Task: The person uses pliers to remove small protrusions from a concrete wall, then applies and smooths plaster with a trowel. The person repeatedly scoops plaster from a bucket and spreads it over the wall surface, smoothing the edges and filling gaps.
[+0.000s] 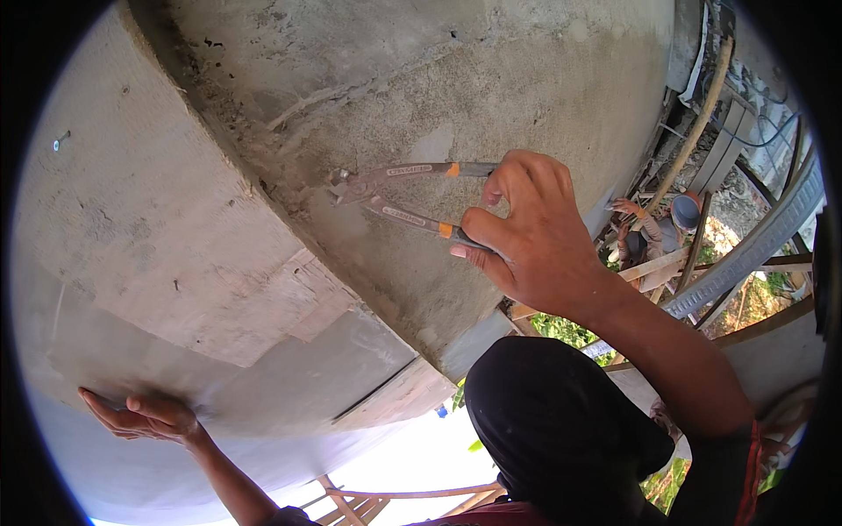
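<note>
My right hand (526, 228) grips long-handled pliers (412, 169) with orange bands on their dark handles. The jaws of the pliers are at a small protrusion (339, 178) on the rough concrete surface (561, 96), beside the long edge of a pale board (167, 210). At the lower left, my left hand (140, 412) has its fingers apart, lying against or close to a smooth grey surface (289, 381); exact contact is hard to tell. A small screw or nail (59, 142) sticks out of the board at the upper left.
A black cloth-covered shape (553, 421) fills the lower middle. At the right, another person (662, 237) in a grey-blue hat works among wooden poles (702, 123), planks and cables, near a curved ribbed pipe (745, 254). A wooden frame (368, 493) shows against bright light at the bottom.
</note>
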The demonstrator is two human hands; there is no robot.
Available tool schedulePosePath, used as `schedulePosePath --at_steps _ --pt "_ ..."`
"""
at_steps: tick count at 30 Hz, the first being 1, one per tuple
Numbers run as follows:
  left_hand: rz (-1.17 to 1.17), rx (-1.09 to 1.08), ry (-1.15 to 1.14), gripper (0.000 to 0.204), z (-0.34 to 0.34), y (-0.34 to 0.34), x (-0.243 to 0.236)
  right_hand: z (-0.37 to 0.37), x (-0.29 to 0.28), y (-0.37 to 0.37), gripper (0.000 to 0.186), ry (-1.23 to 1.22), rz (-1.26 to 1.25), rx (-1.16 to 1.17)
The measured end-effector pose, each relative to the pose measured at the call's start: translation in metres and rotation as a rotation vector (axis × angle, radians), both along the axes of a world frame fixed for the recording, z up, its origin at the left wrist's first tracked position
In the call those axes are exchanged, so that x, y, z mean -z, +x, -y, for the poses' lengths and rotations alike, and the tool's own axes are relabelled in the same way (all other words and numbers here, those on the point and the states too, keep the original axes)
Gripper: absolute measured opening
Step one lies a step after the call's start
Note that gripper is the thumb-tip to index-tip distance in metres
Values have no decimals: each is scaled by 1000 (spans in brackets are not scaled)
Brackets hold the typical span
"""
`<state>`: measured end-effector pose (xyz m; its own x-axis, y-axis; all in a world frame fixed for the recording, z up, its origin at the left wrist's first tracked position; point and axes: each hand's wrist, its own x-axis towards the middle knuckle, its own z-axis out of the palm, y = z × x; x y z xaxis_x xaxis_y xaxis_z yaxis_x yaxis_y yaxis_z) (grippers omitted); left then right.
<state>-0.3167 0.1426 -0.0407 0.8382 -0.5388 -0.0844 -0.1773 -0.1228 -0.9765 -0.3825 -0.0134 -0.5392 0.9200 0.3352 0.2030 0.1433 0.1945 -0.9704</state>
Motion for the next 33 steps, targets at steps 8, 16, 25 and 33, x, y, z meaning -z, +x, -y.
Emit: schedulePosePath --at_steps 8,16,25,33 --pt "-10 8 1 70 -1 -1 1 -48 7 -1 15 -37 145 166" --pt "-14 6 0 69 2 1 0 -48 -4 7 11 -132 231 212" --pt "-3 -5 13 69 2 0 0 -36 -8 11 11 -343 378 159" --pt "-29 7 6 68 2 -1 1 -28 -2 5 14 -203 131 91"
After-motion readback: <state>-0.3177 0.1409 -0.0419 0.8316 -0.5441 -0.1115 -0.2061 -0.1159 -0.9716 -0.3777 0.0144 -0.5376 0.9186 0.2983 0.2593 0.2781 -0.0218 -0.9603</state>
